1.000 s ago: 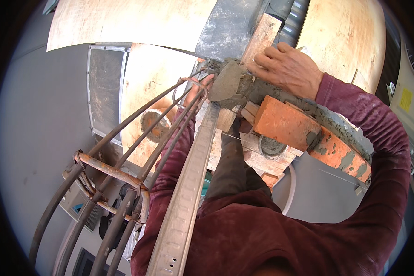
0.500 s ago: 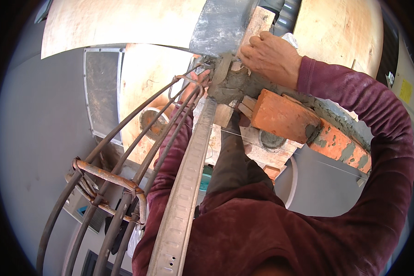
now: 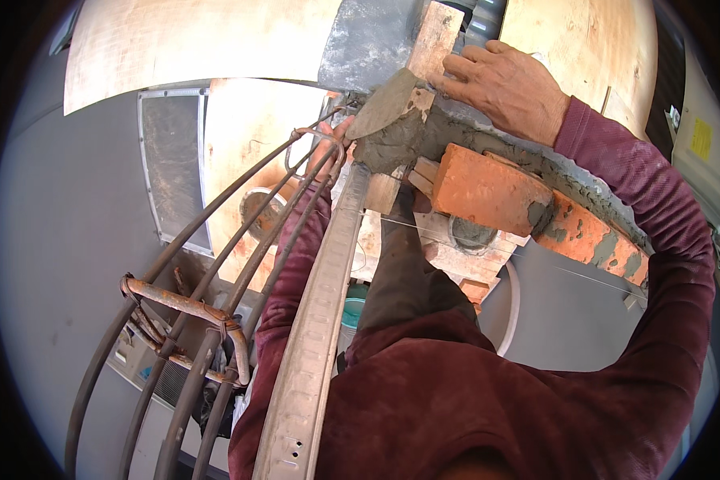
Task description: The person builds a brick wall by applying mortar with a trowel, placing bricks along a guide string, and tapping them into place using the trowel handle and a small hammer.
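Note:
My right hand (image 3: 512, 90) is palm down with its fingers spread, its fingertips just right of a wooden strip (image 3: 435, 40) and a mortar-smeared flat grey blade (image 3: 386, 104), apparently a trowel's. The blade lies over a lump of wet mortar (image 3: 388, 150) at the wall's corner. Behind the steel reinforcing bars (image 3: 252, 204), my left hand (image 3: 334, 142) is close to the blade's left end. The bars partly cover its fingers, so its grip is unclear. An orange brick (image 3: 492, 186) sits tilted at the wall's near edge, right of the mortar.
A long metal channel (image 3: 316, 320) rises toward the mortar, against a small wood block (image 3: 382, 192). A taut string (image 3: 456, 240) runs along the bricks. More brick (image 3: 592, 236) lies to the right. Buckets (image 3: 474, 232) stand below, and plywood sheets (image 3: 200, 48) lie beyond.
My right hand has opened from a closed shape and moved right, away from the mortar. The blade has turned, showing its broad face. My left hand has shifted slightly left.

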A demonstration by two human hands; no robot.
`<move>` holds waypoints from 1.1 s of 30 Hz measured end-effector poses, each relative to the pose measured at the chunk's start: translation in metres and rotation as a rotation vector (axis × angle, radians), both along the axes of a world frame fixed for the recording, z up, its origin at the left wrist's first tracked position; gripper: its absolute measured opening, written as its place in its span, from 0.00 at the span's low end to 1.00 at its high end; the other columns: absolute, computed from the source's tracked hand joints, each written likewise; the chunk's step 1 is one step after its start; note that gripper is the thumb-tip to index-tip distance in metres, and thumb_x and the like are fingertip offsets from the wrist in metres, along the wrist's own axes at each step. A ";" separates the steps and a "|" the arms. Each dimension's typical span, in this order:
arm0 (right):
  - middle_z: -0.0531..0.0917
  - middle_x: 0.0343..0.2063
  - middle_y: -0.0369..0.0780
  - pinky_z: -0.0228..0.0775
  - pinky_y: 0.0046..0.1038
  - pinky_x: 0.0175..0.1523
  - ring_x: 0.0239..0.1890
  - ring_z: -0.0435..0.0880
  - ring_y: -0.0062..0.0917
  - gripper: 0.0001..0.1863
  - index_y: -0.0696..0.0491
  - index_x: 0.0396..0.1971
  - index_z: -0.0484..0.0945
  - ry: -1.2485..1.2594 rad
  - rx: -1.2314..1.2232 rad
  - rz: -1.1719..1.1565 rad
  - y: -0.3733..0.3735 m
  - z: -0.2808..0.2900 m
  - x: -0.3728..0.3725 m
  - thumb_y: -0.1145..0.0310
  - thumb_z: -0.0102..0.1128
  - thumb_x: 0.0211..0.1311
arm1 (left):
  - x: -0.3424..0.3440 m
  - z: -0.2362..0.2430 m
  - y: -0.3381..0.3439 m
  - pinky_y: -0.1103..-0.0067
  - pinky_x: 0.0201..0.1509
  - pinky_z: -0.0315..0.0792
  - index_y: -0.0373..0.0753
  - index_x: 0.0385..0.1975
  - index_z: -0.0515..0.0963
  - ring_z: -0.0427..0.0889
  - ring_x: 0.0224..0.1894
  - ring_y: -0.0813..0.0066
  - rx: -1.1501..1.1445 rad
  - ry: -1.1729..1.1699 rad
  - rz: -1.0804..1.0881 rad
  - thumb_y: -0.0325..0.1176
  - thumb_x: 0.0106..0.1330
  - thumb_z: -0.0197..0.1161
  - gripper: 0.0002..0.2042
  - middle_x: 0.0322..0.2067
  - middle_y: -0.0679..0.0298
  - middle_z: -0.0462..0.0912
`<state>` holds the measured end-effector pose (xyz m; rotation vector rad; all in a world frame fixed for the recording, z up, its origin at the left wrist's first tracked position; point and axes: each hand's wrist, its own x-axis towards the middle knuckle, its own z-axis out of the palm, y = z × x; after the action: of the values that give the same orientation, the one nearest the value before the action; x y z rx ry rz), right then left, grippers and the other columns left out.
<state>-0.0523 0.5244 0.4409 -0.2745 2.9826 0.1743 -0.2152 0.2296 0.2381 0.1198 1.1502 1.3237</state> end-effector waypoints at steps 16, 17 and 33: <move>0.81 0.27 0.45 0.75 0.37 0.37 0.29 0.82 0.36 0.16 0.56 0.36 0.76 -0.526 -0.101 -0.264 -0.021 0.069 0.006 0.59 0.60 0.54 | 0.012 0.040 -0.028 0.79 0.55 0.69 0.44 0.66 0.61 0.72 0.56 0.75 -0.056 -0.012 0.118 0.71 0.62 0.39 0.41 0.60 0.68 0.69; 0.81 0.25 0.46 0.74 0.37 0.35 0.27 0.82 0.38 0.16 0.58 0.32 0.76 -0.362 -0.157 -0.224 -0.016 0.078 0.018 0.60 0.60 0.51 | 0.001 0.035 -0.048 0.75 0.56 0.70 0.44 0.65 0.61 0.76 0.51 0.72 -0.112 -0.128 0.191 0.68 0.63 0.43 0.39 0.57 0.67 0.72; 0.80 0.30 0.53 0.69 0.43 0.44 0.37 0.80 0.48 0.17 0.59 0.42 0.73 -0.433 -0.619 -1.379 -0.276 0.054 0.487 0.62 0.54 0.59 | 0.280 0.021 -0.325 0.64 0.70 0.51 0.51 0.70 0.50 0.47 0.71 0.50 -0.487 0.505 -1.168 0.65 0.52 0.63 0.48 0.70 0.47 0.46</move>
<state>0.4346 0.2482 0.4950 1.4132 2.0641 -0.8073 0.0649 -0.0952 0.2586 0.6777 1.4300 -0.0437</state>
